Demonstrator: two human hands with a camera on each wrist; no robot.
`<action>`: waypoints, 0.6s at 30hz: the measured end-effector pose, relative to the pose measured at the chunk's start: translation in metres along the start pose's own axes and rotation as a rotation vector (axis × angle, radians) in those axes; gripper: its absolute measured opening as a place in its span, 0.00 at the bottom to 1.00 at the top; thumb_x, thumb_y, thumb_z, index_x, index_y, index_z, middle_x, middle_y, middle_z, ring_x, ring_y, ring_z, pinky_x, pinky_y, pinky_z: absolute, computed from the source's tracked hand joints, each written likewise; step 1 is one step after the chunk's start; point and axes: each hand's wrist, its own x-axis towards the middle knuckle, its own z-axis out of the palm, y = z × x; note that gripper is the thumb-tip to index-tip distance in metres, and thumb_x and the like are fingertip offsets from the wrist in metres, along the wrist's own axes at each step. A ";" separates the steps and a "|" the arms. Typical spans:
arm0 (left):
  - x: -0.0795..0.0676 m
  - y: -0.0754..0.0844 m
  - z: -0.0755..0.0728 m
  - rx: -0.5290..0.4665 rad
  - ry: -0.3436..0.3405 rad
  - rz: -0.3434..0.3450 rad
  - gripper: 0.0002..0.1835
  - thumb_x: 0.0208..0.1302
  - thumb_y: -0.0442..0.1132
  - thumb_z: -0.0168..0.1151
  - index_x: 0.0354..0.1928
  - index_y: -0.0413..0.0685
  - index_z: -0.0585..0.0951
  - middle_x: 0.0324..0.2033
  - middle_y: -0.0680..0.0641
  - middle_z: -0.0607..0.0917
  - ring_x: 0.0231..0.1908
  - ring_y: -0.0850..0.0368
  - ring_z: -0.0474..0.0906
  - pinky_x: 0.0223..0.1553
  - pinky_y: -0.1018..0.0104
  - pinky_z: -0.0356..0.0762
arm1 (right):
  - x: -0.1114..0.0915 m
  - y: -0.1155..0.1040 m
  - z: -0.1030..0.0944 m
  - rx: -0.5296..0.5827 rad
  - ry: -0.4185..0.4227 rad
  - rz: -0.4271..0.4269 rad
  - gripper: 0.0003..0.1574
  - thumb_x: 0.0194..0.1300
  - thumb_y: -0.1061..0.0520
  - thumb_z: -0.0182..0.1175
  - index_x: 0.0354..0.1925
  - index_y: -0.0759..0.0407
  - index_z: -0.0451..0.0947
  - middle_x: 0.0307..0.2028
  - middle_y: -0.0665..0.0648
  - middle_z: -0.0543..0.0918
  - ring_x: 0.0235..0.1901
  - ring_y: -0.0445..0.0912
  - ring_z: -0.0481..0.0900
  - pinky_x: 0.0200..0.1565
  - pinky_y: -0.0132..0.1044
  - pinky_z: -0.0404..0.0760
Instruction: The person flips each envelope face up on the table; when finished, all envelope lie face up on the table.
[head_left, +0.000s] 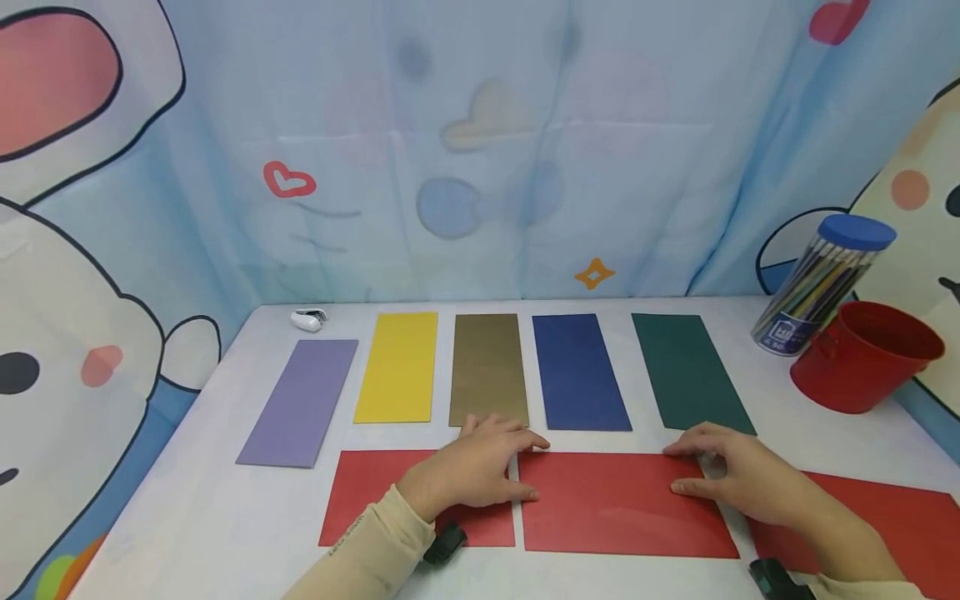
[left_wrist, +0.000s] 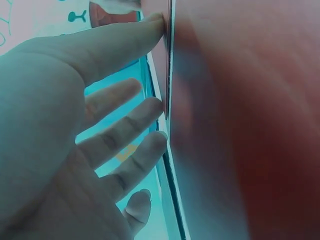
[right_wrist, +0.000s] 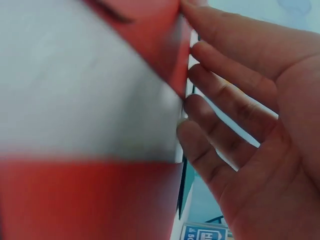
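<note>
Three red paper sheets lie in a row along the front of the white table. My left hand [head_left: 480, 462] reaches over the left red sheet [head_left: 367, 492], thumb and fingertips at the left edge of the middle red sheet [head_left: 607, 508]. At that sheet's right end rests my right hand [head_left: 750, 475], its thumb and forefinger spread apart on the paper. Beneath the right forearm is the right red sheet [head_left: 885, 517], partly covered. In the left wrist view the fingers [left_wrist: 122, 130] are loosely spread; those of the right hand [right_wrist: 225, 100] are too.
Behind the red row lie purple [head_left: 300, 408], yellow [head_left: 397, 367], gold-brown [head_left: 489, 367], blue [head_left: 581, 371] and green [head_left: 690, 367] sheets. A red bucket [head_left: 847, 367] and a blue-lidded pencil jar [head_left: 817, 292] stand at right. A small white object [head_left: 307, 319] sits back left.
</note>
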 end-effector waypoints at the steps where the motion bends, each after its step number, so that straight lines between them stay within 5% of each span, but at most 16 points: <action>1: 0.000 0.001 0.000 0.005 -0.002 0.003 0.29 0.61 0.54 0.71 0.64 0.61 0.78 0.58 0.57 0.78 0.60 0.57 0.68 0.53 0.54 0.60 | -0.001 0.000 0.000 0.000 -0.002 0.000 0.33 0.54 0.42 0.76 0.55 0.56 0.83 0.49 0.55 0.81 0.53 0.59 0.76 0.47 0.52 0.83; 9: 0.005 0.020 -0.007 -0.012 -0.007 0.055 0.30 0.62 0.55 0.70 0.66 0.61 0.77 0.55 0.59 0.78 0.57 0.61 0.69 0.56 0.53 0.61 | -0.025 0.019 -0.018 -0.007 -0.027 0.062 0.46 0.54 0.39 0.76 0.64 0.60 0.75 0.55 0.62 0.80 0.53 0.61 0.77 0.41 0.43 0.85; 18: 0.044 0.070 -0.002 -0.036 -0.081 0.187 0.33 0.66 0.61 0.63 0.71 0.64 0.72 0.61 0.63 0.74 0.58 0.68 0.66 0.57 0.69 0.63 | -0.065 0.087 -0.039 -0.082 -0.031 0.198 0.67 0.38 0.36 0.82 0.66 0.69 0.66 0.58 0.75 0.73 0.51 0.69 0.73 0.37 0.54 0.85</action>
